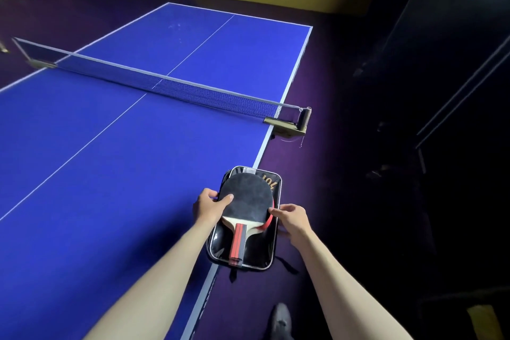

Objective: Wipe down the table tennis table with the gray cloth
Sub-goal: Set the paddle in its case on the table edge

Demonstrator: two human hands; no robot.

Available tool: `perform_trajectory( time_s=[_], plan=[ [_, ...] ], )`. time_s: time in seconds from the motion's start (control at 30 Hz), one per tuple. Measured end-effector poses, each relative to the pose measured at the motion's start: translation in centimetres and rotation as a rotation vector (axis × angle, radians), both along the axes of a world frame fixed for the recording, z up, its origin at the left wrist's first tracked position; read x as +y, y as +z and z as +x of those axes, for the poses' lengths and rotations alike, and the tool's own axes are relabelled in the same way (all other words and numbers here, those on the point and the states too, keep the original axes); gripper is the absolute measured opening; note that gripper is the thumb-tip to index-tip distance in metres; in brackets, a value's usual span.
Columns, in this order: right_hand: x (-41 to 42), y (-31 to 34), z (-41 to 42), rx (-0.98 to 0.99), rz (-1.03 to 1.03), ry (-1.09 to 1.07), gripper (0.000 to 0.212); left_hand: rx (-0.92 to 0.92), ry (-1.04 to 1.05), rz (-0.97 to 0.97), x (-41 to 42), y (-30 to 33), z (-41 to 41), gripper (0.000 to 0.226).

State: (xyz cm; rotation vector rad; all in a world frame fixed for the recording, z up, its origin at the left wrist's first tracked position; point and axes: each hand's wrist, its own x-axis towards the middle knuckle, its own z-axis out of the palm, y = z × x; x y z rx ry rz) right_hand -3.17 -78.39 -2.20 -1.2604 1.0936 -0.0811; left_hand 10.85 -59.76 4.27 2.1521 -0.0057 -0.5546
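At the lower centre of the frame you are holding a black paddle case (pixel 242 251) that is overhanging the right edge of the blue surface (pixel 96 174); your left hand (pixel 209 205) is gripping its left side with the thumb pressing on the black rubber of the paddle (pixel 247 201) lying on top, and your right hand (pixel 292 219) is pinching the case's right edge beside the red rubber. The paddle is lying loose and is likely to slide if you tilt the case, so keep it level and keep taking hold at both long sides. Further up, the net (pixel 176 85) is crossing the middle of the frame. The gray cloth is not showing anywhere in view; it should be soft and light, best gathered in one palm.
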Motion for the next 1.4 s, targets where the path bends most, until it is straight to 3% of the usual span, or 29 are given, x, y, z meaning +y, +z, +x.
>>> perform_trajectory(
  time_s=[0.3,0.47,0.6,0.83,1.0,1.2,1.4],
  plan=[
    [-10.6,0.9,10.5,0.056,-0.026,0.078,0.061,-0.001,0.054,0.007,-10.2,0.1,9.2,0.038],
    [-13.6,0.5,16.7,0.098,-0.069,0.071,0.033,-0.01,0.0,0.003,-14.6,-1.8,14.8,0.044],
    [-15.8,-2.0,21.7,0.186,-0.085,0.075,0.037,-0.004,-0.051,0.014,-17.6,-4.5,19.9,0.051],
    [-19.5,-4.5,29.4,0.329,-0.107,0.075,0.018,0.062,-0.08,0.047,-22.0,-9.4,27.4,0.057],
    [-21.1,-6.9,32.8,0.357,-0.098,0.07,0.021,0.074,-0.129,0.049,-24.2,-12.2,31.3,0.067],
    [-21.5,-8.0,35.9,0.371,-0.151,0.088,0.051,0.069,-0.126,0.078,-25.5,-14.5,33.4,0.083],
    [-20.9,-8.7,36.7,0.404,-0.208,0.033,0.048,0.049,-0.182,0.131,-27.0,-15.8,34.1,0.098]
  ],
)
